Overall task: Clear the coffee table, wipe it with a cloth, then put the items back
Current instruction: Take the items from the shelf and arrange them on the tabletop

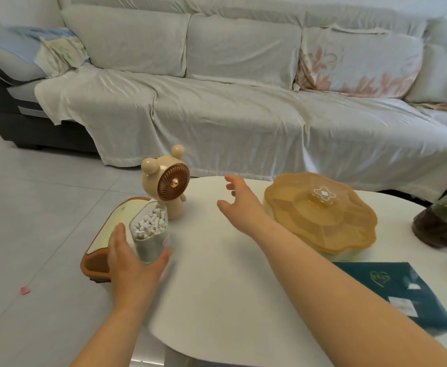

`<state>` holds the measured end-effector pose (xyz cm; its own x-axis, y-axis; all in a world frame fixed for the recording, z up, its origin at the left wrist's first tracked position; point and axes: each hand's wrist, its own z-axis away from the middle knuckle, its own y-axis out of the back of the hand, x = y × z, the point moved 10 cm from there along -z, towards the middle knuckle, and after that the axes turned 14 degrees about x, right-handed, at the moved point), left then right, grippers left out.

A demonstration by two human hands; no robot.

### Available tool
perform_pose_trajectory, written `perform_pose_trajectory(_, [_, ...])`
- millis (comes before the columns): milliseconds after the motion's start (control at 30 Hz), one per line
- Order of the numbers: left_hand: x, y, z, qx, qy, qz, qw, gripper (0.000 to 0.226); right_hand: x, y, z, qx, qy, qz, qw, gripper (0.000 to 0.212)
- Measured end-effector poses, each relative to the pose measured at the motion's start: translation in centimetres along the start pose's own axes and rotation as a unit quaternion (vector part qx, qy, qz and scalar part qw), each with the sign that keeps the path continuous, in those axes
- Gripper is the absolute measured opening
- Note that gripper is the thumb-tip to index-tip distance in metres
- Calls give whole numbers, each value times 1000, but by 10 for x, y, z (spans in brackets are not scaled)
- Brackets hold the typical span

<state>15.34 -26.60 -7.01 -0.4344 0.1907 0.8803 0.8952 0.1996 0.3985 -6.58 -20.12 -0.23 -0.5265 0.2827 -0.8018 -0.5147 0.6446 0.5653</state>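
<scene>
On the white coffee table point(217, 287), my left hand point(133, 263) wraps around a clear cotton swab jar point(149, 231) near the left edge. Behind the jar lies a brown and cream tissue box point(106, 234), partly hidden by my hand. A beige bear-shaped desk fan point(170, 184) stands upright beyond the jar. My right hand point(239, 202) hovers open over the table, between the fan and an amber flower-shaped snack tray with lid point(320, 215), touching neither.
A dark teal booklet point(402, 290) lies at the table's right front. A dark pot with green contents point(444, 226) sits at the far right. A cloth-covered sofa point(230, 102) runs behind the table. Grey tiled floor point(31, 234) lies to the left.
</scene>
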Motion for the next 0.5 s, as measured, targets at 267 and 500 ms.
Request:
perform_pose_trajectory(267, [22, 22, 60, 47, -18, 22, 999, 76, 3, 113, 47, 63, 21, -48, 997, 52])
perform_pose_trajectory(500, [89, -73, 167, -256, -46, 103, 960, 61, 91, 230, 94, 213, -54, 2, 976, 48])
